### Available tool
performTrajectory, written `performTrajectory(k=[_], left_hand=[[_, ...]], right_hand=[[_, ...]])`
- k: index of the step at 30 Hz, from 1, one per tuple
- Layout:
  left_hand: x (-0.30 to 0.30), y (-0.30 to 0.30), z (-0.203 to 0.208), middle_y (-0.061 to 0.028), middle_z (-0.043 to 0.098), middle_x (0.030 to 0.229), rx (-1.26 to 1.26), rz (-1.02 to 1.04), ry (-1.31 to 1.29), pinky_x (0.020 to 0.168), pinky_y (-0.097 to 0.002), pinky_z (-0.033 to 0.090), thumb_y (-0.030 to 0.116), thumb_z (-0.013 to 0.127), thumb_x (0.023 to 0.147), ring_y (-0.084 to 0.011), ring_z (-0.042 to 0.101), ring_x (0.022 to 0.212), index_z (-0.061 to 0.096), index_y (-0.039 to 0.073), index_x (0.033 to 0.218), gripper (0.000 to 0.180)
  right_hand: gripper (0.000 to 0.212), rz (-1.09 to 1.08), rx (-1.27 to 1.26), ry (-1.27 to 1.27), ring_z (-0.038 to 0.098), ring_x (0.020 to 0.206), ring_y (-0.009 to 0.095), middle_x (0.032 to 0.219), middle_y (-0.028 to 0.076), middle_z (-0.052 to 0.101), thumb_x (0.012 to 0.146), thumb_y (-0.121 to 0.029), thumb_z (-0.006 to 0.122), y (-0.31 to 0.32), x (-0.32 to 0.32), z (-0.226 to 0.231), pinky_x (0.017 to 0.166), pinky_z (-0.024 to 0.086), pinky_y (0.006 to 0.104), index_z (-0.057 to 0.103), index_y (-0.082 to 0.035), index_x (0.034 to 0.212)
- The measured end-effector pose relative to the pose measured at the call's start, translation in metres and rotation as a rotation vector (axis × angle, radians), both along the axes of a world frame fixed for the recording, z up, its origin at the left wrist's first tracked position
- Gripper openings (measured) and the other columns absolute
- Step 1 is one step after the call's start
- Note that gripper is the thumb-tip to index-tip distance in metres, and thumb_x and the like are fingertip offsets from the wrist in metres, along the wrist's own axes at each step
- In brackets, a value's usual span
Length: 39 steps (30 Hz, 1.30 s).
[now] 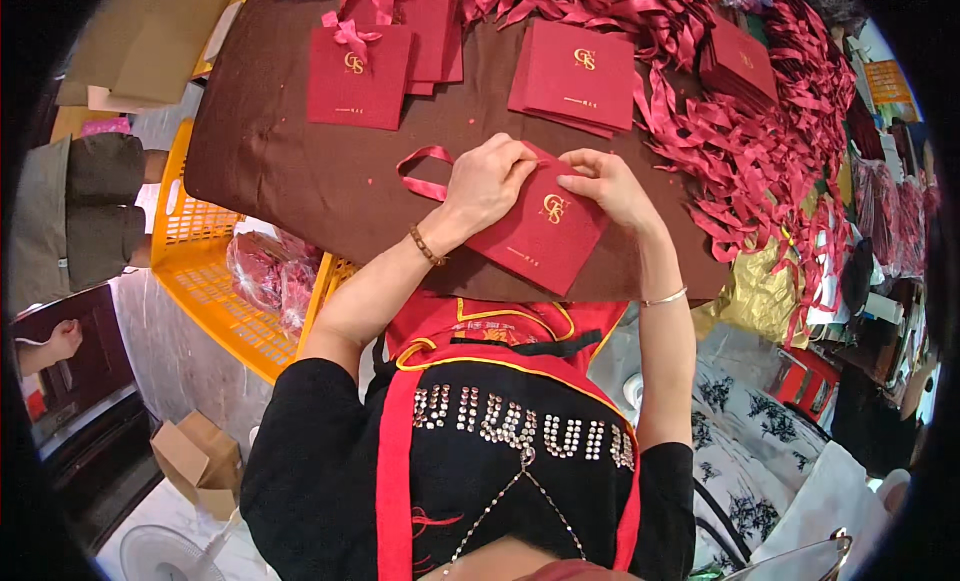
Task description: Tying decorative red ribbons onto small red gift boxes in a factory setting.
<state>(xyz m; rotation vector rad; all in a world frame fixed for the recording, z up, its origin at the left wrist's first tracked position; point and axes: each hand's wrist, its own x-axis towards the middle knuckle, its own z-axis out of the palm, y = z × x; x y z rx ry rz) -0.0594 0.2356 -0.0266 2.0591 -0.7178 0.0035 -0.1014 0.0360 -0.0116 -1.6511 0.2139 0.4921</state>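
A brown cloth-covered table (270, 171) spreads beneath the red bag (550, 241). The left hand (490, 186) pinches the bag's top edge; the right hand (612, 189) curls its thumb and forefinger there — whether gripping, I cannot tell. A ribbon loop (425, 188) lies left of the bag; beyond it, a stack of red bags (570, 86).

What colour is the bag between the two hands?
The bag is deep red, with a gold emblem; it shows best in the head view.
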Motion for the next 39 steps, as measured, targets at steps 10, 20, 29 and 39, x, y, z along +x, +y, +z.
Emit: performTrajectory(k=[10, 20, 29, 39], left_hand=[[-0.001, 0.001, 0.011, -0.0107, 0.061, 0.077, 0.053, 0.031, 0.101, 0.061, -0.0361, 0.046, 0.016, 0.063, 0.081, -0.0269, 0.060, 0.071, 0.062, 0.003, 0.079, 0.013], [-0.001, 0.005, 0.001, -0.0126, 0.061, 0.076, 0.023, 0.054, 0.097, 0.061, -0.0317, 0.045, 0.014, 0.064, 0.080, -0.0231, 0.061, 0.069, 0.062, 0.000, 0.080, 0.014], [-0.003, 0.013, 0.010, -0.0116, 0.062, 0.075, 0.016, 0.041, 0.150, 0.063, -0.0305, 0.046, 0.012, 0.064, 0.080, -0.0206, 0.061, 0.070, 0.062, -0.001, 0.080, 0.013], [-0.007, 0.006, 0.015, -0.0126, 0.060, 0.075, 0.096, -0.002, 0.076, 0.061, -0.0357, 0.045, 0.014, 0.064, 0.079, -0.0273, 0.060, 0.070, 0.061, 0.000, 0.077, 0.014]], right_hand=[[0.027, -0.086, 0.146, 0.029, 0.059, 0.079, 0.009, 0.089, 0.003, 0.064, 0.083, -0.009, 0.063, 0.000, -0.007, -0.001, 0.071, 0.048, 0.0223, 0.060, 0.002, 0.108], [0.029, -0.044, 0.167, 0.074, 0.060, 0.082, 0.008, 0.093, 0.003, 0.064, 0.084, -0.011, 0.064, 0.000, -0.009, 0.003, 0.075, 0.048, 0.0220, 0.060, 0.000, 0.109], [0.028, -0.054, 0.220, 0.097, 0.059, 0.083, 0.008, 0.093, 0.002, 0.064, 0.083, -0.012, 0.065, 0.002, -0.010, 0.004, 0.076, 0.047, 0.0223, 0.061, 0.000, 0.109], [0.028, -0.061, 0.252, 0.111, 0.060, 0.079, 0.008, 0.091, 0.003, 0.065, 0.082, -0.010, 0.065, 0.004, -0.012, 0.004, 0.073, 0.048, 0.0214, 0.060, 0.000, 0.108]])
